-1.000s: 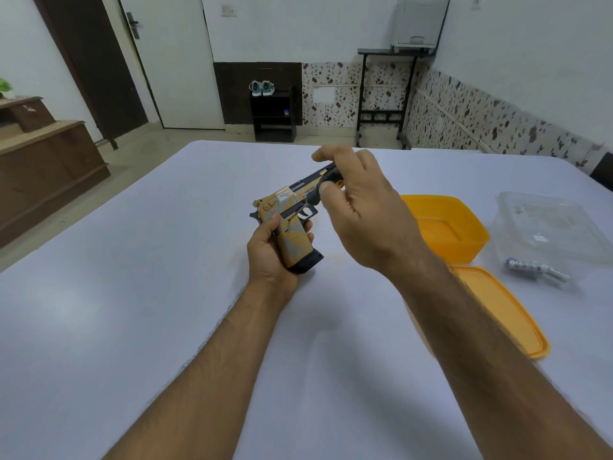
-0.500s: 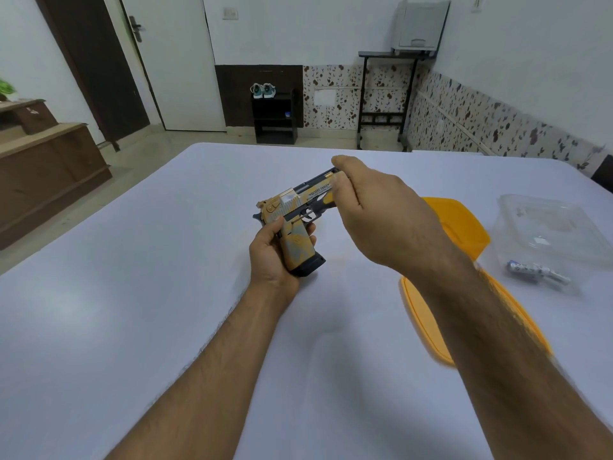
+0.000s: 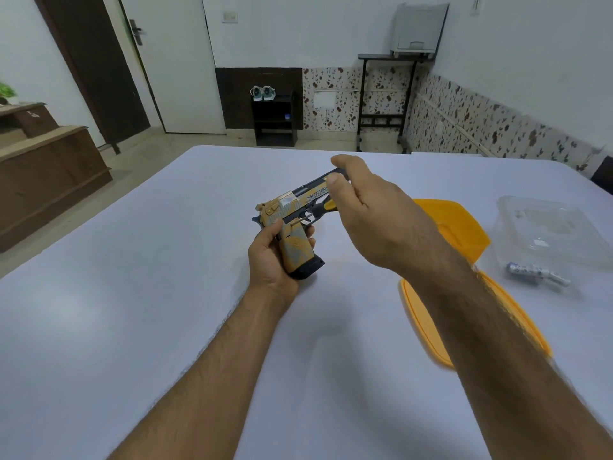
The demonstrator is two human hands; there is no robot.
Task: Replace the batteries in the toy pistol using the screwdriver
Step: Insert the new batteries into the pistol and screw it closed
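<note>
Above the middle of the white counter (image 3: 132, 327) I am holding the toy pistol (image 3: 292, 224) with my left hand (image 3: 272, 260), fingers wrapped around its mottled tan-and-grey grip, the black base of the grip pointing down toward me and the barrel angling up and away to the right. My right hand (image 3: 374, 217) is pinching the screwdriver (image 3: 318, 210) — its yellow-and-black handle is showing just below my thumb, and the thin shaft is reaching left to the frame near the trigger guard. To the right, an orange container (image 3: 464, 227) is sitting on the counter, mostly behind my right wrist, with its orange lid (image 3: 431, 340) lying flat nearer to me. Farther right a clear plastic container (image 3: 557, 234) is resting, with batteries (image 3: 534, 273) lying just beside its near edge.
</note>
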